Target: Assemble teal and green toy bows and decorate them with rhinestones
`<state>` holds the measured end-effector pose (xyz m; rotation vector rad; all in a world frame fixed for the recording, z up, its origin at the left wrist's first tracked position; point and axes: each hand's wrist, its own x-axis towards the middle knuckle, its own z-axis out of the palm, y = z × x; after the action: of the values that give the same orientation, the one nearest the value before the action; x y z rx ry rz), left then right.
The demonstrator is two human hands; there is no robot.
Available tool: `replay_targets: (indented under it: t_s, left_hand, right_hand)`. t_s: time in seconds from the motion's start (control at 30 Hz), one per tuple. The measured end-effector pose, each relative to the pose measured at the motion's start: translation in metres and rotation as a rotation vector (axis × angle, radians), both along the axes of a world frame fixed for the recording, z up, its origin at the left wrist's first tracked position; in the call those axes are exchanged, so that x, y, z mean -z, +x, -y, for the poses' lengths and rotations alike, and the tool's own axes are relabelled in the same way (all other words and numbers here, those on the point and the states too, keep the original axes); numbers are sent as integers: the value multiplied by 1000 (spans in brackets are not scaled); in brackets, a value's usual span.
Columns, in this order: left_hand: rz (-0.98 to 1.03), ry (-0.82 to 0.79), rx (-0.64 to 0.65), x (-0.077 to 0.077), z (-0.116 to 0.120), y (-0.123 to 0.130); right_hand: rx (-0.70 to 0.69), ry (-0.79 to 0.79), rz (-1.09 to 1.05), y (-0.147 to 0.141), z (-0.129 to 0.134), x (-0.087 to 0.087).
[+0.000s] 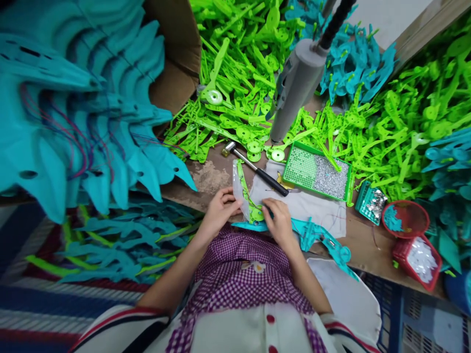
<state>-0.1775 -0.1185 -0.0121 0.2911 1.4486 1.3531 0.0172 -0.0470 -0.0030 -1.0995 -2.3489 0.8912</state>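
Observation:
Between my hands stands a bright green plastic arm [243, 184], with a translucent white plastic piece [236, 180] along its left side. My left hand [223, 208] pinches the lower part of the translucent piece. Curled fingers of my right hand [278, 219] grip the lower end of the green arm; the fingertips are partly hidden. A long teal plastic part [312, 235] lies below along the table edge and passes under my right hand. Just beyond, a hammer [257, 169] with a black handle rests partly on a pale cloth [305, 208].
A green tray [348, 189] of small metal pieces sits ahead, under a grey hanging power tool [296, 93]. Heaped green parts [239, 59] cover the back. Stacked teal shells [121, 108] stand left. At right are a red bowl [419, 215] and a red basket [399, 252].

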Motion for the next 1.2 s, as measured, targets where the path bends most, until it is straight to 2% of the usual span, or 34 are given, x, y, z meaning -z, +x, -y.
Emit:
replay_targets:
  t_s: [0.23, 0.37, 0.53, 0.7, 0.77, 0.83, 0.97, 1.07, 1.2]
  left_hand:
    - [-97, 19, 28, 7, 3, 4]
    - [-131, -19, 68, 2, -1, -1]
    - [-137, -41, 243, -11, -6, -15]
    - [-203, -33, 377, -11, -2, -26]
    - [-356, -32, 417, -12, -1, -31]
    - [-595, -36, 441, -15, -4, -37]
    - [-1078, -31, 344, -19, -27, -45]
    - [-1231, -13, 324, -15, -45, -44]
    - [-1353, -94, 415, -13, -52, -38]
  right_hand:
    - [-47, 86, 37, 0, -1, 0]
    - [-67, 126, 66, 0, 0, 1]
    - [-109, 156, 91, -1, -1, 1]
    - [-182, 151, 82, -2, -3, -2]
    - [-194, 142, 78, -2, -4, -3]
    - [-195, 140, 79, -2, -4, -3]
    - [-200, 135, 80, -2, -4, -3]
    - [-209, 126, 75, -2, -5, -2]
    - [-214, 133, 61, -2, -6, -3]
